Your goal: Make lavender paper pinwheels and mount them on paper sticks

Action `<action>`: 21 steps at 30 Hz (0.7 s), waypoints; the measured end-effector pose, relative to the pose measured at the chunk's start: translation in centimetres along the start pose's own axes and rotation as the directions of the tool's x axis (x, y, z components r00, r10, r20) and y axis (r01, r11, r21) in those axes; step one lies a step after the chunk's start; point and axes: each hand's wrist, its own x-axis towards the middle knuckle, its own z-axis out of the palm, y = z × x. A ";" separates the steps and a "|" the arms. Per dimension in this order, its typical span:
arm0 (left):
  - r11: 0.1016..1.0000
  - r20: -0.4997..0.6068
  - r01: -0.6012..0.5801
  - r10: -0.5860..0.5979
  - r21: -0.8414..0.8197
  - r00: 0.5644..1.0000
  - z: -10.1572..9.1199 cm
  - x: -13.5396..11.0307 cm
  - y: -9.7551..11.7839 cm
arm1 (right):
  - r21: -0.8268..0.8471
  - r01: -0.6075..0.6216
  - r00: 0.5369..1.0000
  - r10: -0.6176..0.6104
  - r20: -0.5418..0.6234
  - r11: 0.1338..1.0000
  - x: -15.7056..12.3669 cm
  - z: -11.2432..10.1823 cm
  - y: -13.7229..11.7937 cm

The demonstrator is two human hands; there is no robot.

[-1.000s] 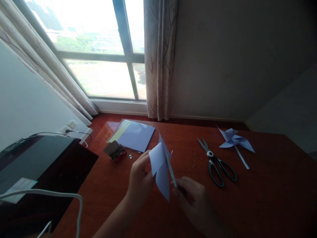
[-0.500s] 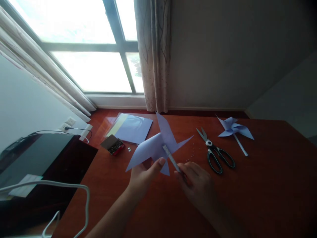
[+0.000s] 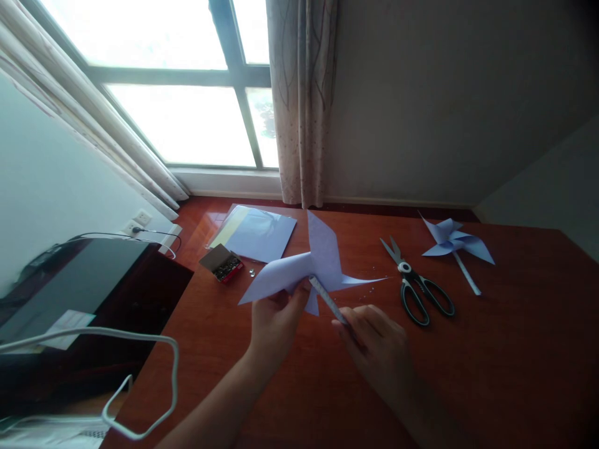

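Left hand (image 3: 277, 321) and left forearm (image 3: 222, 390): both bare. Right hand (image 3: 380, 346): bare. Right forearm (image 3: 423, 399): deep in shadow, apparently bare too.

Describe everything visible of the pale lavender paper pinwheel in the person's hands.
The pale lavender paper pinwheel has pointed blades, some curled, fanning out around the tip of a pale, speckled, thin stick. It is held above the red-brown, wooden-looking table; the left hand pinches it near the centre, the right hand grips the stick.
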 end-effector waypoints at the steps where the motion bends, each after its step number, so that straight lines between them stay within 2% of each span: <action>1: 1.000 0.000 -0.003 0.003 -0.002 1.000 0.0 0.0 0.1 | -0.006 -0.005 1.000 0.005 -0.005 1.000 0.0 0.0 0.0; 7: 0.999 -0.019 -0.014 0.015 0.033 1.000 0.1 -0.3 0.2 | 0.026 -0.049 0.999 0.049 0.012 0.998 0.2 -0.2 -0.1; 9: 0.992 -0.011 -0.070 0.072 0.107 0.997 -0.1 -0.7 -0.1 | 0.050 -0.044 0.999 0.044 0.009 0.998 0.4 -0.6 -0.4; 11: 0.963 0.031 -0.170 0.167 0.209 0.986 -0.3 -1.1 -0.3 | 0.036 -0.008 0.998 0.011 -0.058 0.999 0.7 -1.3 -1.0; 14: 0.883 0.171 -0.350 0.310 0.314 0.935 -0.6 -1.9 0.0 | -0.027 0.034 0.981 -0.039 -0.188 0.999 1.6 -2.6 -2.4; 17: 0.815 0.311 -0.481 0.389 0.323 0.867 -0.7 -2.3 1.1 | -0.038 0.004 0.975 -0.013 -0.220 0.999 2.9 -3.2 -4.0; 21: 0.719 0.336 -0.607 0.510 0.338 0.792 -0.6 -2.7 2.2 | 0.011 -0.055 0.976 0.057 -0.210 0.998 4.3 -2.8 -5.1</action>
